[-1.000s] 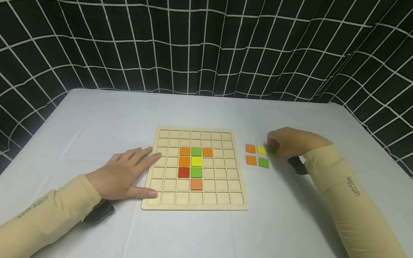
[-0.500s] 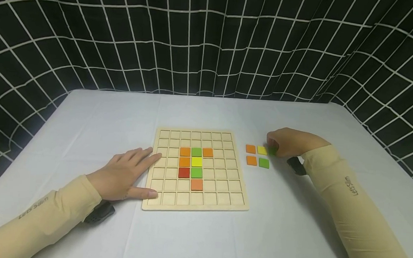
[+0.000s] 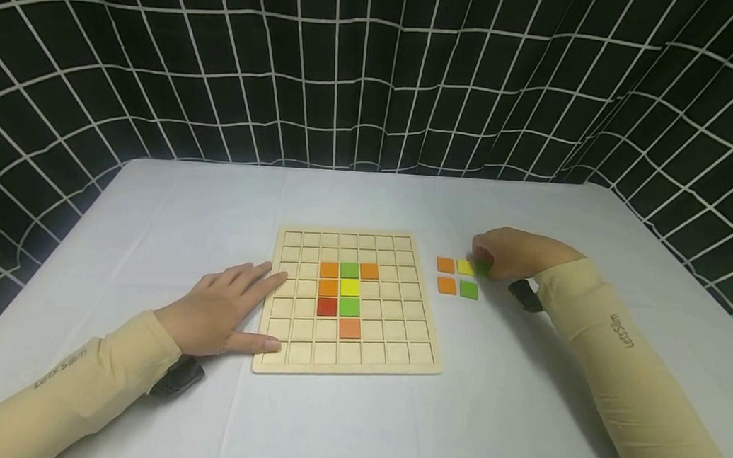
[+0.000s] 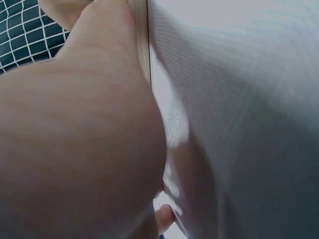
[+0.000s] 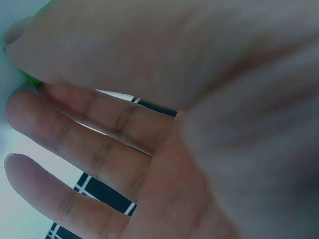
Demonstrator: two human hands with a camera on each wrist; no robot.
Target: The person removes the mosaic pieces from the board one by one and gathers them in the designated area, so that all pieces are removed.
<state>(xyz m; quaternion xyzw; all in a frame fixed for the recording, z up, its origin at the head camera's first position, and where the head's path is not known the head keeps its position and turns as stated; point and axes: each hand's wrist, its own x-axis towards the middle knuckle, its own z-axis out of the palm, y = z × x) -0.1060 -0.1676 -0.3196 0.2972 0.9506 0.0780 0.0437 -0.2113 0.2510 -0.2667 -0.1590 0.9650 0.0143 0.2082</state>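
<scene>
In the head view my right hand (image 3: 510, 253) pinches a green square tile (image 3: 483, 268) at table level. Its thumb and fingers hide much of that tile, and only thin green edges show in the right wrist view. Beside it lie a yellow tile (image 3: 465, 267), an orange tile (image 3: 445, 265), a second orange tile (image 3: 447, 286) and another green tile (image 3: 468, 290). My left hand (image 3: 217, 311) lies with straight, spread fingers on the left edge of a wooden grid board (image 3: 398, 330). The thumb touches the board's lower left part.
Several coloured tiles fill cells mid-board, among them a red tile (image 3: 327, 307), a yellow tile (image 3: 349, 287) and a light orange tile (image 3: 349, 328). A white cloth (image 3: 340, 426) covers the table. Behind it hangs a dark curtain (image 3: 378, 66) with white grid lines.
My right hand and sleeve have shifted very slightly left, still at the green tile. My left hand, the board and the other tiles stay as they were.
</scene>
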